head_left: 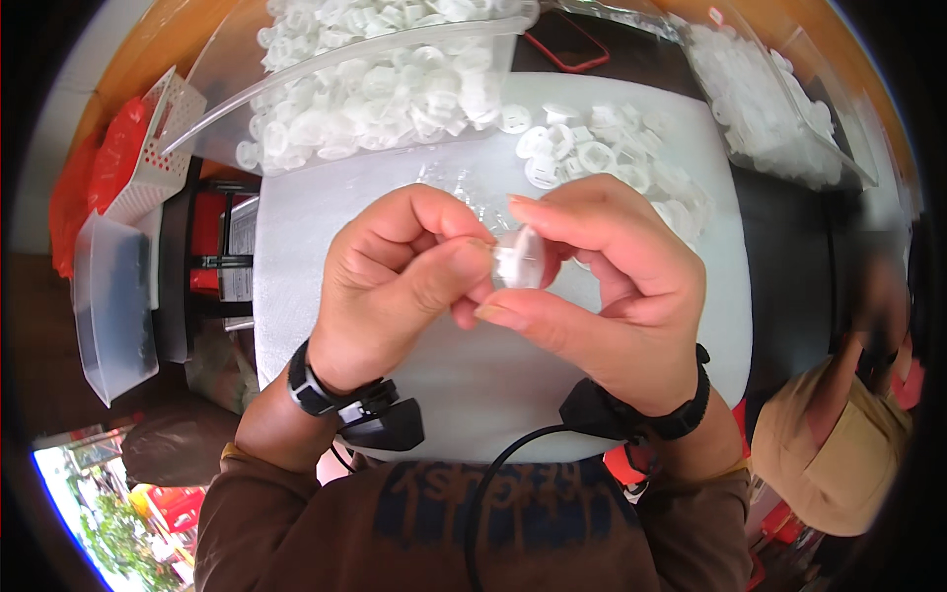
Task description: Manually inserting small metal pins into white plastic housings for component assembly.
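Over the middle of the white board, both my hands meet on a small white plastic piece with a round flange (531, 259). My right hand (631, 286) grips the flange's rim between thumb and fingers. With thumb and forefinger my left hand (404, 286) pinches the narrower, clear-looking end beside it. Whether this is one part or two joined is too small to tell. Beyond my right hand lies a loose pile of similar white round plastic pieces (597, 155) on the white board (326, 227). Scraps of clear film lie beyond my fingers.
A clear bin (212, 128) heaped with white plastic pieces stands at the far left. Another clear container (853, 168) of whitish pieces is far right, and a red-framed phone (567, 44) lies between. A white basket (158, 148) and an upright clear tub (113, 306) are left. Another person (838, 444) is at right.
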A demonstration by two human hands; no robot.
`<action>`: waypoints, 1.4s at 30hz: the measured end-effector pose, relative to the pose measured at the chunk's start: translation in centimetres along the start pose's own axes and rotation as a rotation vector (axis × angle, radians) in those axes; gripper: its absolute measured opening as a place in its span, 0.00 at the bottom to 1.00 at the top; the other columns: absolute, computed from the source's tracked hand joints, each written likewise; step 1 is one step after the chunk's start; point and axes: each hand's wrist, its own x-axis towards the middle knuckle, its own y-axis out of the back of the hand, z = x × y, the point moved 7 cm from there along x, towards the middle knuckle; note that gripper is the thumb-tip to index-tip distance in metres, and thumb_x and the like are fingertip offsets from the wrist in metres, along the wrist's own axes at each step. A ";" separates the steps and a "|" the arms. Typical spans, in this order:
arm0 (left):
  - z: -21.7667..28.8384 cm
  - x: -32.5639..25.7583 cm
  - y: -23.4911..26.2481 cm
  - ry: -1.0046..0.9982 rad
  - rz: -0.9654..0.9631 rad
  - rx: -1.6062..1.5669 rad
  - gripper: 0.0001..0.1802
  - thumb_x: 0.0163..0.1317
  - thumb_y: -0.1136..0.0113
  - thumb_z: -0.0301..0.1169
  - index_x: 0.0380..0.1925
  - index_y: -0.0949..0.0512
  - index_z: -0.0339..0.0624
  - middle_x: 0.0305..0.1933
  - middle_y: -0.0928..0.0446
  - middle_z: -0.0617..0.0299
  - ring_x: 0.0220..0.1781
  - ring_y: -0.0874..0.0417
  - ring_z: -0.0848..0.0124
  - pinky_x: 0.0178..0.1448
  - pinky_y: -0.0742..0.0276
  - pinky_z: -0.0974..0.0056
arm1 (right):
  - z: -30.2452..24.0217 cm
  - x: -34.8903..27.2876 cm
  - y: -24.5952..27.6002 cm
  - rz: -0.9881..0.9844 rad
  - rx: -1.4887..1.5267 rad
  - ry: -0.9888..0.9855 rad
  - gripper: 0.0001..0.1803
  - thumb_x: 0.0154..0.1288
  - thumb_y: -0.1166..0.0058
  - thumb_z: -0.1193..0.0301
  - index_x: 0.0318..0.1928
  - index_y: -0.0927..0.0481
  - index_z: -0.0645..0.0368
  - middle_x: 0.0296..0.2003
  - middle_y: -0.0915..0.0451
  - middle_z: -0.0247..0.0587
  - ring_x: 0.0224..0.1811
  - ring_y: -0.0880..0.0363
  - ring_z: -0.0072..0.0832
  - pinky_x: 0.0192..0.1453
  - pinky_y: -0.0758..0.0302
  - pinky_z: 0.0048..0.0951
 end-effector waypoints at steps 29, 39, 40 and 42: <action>2.3 -0.6 0.4 -0.122 0.129 0.140 0.07 0.57 0.46 0.23 0.36 0.27 0.36 0.28 0.26 0.64 0.28 0.27 0.79 0.32 0.29 0.74 | 2.2 0.1 -0.6 0.041 0.559 -0.348 0.17 0.53 0.41 0.75 0.45 0.25 0.65 0.32 0.24 0.34 0.31 0.26 0.18 0.34 0.28 0.20; 3.7 -1.1 -0.7 -0.337 0.051 0.618 0.05 0.57 0.48 0.19 0.35 0.28 0.34 0.34 0.29 0.62 0.29 0.28 0.79 0.33 0.30 0.76 | 2.5 0.1 -1.0 0.005 0.544 -0.377 0.18 0.53 0.41 0.75 0.46 0.25 0.66 0.32 0.24 0.35 0.31 0.26 0.19 0.35 0.27 0.20; 3.5 -1.2 -0.7 -0.344 0.090 0.624 0.05 0.57 0.48 0.20 0.35 0.28 0.34 0.34 0.29 0.62 0.29 0.29 0.80 0.34 0.30 0.76 | 2.6 0.1 -1.1 0.001 0.538 -0.387 0.18 0.54 0.41 0.75 0.46 0.26 0.66 0.32 0.24 0.34 0.32 0.26 0.19 0.35 0.27 0.20; 3.3 -1.0 -0.9 -0.363 0.125 0.631 0.05 0.57 0.48 0.20 0.35 0.28 0.34 0.35 0.29 0.63 0.29 0.29 0.80 0.34 0.30 0.77 | 2.8 0.2 -1.1 -0.003 0.526 -0.386 0.18 0.54 0.41 0.75 0.46 0.26 0.66 0.32 0.24 0.34 0.32 0.26 0.19 0.35 0.27 0.20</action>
